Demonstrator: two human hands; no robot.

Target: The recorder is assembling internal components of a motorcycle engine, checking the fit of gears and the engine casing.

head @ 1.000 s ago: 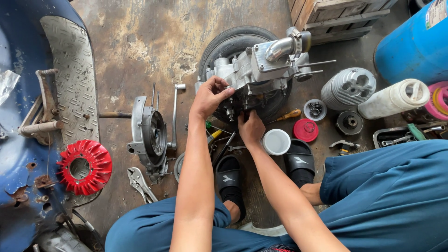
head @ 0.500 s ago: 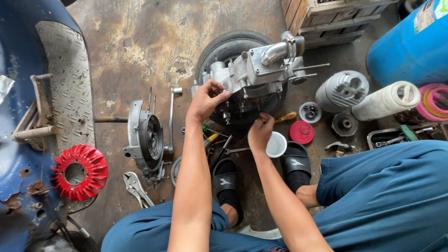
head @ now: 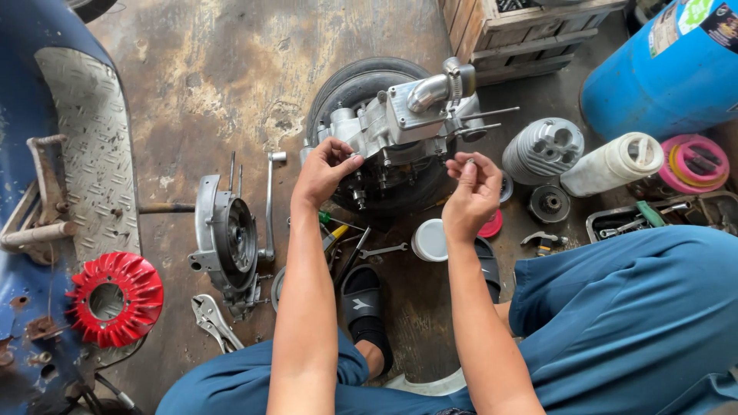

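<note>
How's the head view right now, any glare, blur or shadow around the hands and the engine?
Head view: even daylight, soft shadows only; sharp on the left hand at the engine case and the right hand pinching a small part too tiny to identify; mild sheen on the intake elbow; wide-angle bending at the edges, visible on the blue drum.

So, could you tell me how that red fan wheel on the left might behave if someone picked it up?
The red fan wheel looks like rigid plastic, so probably stiff and light. Its thin fins might chip. Lying flat, it seems unlikely to roll.
</note>
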